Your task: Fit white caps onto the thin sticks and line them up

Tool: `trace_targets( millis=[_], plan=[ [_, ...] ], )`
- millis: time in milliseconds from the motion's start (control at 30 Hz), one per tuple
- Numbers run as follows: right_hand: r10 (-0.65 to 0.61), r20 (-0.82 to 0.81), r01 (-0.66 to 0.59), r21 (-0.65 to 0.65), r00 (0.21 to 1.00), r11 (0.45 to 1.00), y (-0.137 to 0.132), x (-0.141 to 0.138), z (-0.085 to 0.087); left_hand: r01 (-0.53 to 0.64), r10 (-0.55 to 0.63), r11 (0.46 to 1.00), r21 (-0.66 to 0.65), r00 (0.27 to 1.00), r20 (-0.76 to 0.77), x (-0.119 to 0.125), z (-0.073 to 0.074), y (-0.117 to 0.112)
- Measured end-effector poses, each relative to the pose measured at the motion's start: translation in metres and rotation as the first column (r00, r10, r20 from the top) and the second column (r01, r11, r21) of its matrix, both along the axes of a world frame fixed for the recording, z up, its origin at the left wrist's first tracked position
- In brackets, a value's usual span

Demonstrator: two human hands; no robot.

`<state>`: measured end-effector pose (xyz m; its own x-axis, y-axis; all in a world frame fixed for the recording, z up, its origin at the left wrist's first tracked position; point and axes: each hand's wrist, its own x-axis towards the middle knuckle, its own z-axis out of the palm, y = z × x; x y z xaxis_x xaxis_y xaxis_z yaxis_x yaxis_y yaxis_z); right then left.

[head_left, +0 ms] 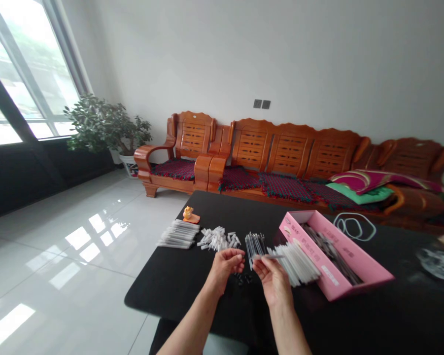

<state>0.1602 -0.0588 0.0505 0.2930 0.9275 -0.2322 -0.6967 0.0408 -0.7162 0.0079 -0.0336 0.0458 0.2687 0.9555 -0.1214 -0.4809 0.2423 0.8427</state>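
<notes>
My right hand (275, 283) pinches a slim translucent pen barrel (277, 256) between thumb and fingers, lying roughly level. Close on its left, my left hand (224, 268) has thumb and fingertips drawn together; whatever is between them is too small to make out. Beneath the hands, small black plugs (245, 279) are scattered on the table. Just beyond lies a bundle of dark, thin pen refills (255, 244). A pile of white pen caps (218, 238) is behind my left hand. To the right of my right hand rest many whitish pen barrels (297, 264).
A pink box (340, 246) holding grey pen parts stands at the right on the black table (162, 288). Capped pens (179, 233) are stacked at the left edge, near a small yellow figurine (188, 213). White loops (355, 227) lie behind the box. A wooden sofa (251, 148) stands beyond.
</notes>
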Motion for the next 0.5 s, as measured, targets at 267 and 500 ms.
trace_targets(
  millis=[267,500],
  plan=[
    [-0.004,0.094,0.002,0.022,0.996,1.000,0.001,-0.015,0.009,-0.012,0.012,1.000,0.000,0.997,0.081,-0.002,0.004,-0.003],
    [-0.008,0.135,0.004,0.031,0.991,1.000,0.001,-0.018,0.010,-0.025,0.024,1.000,0.014,0.998,0.054,0.000,0.005,-0.004]
  ],
)
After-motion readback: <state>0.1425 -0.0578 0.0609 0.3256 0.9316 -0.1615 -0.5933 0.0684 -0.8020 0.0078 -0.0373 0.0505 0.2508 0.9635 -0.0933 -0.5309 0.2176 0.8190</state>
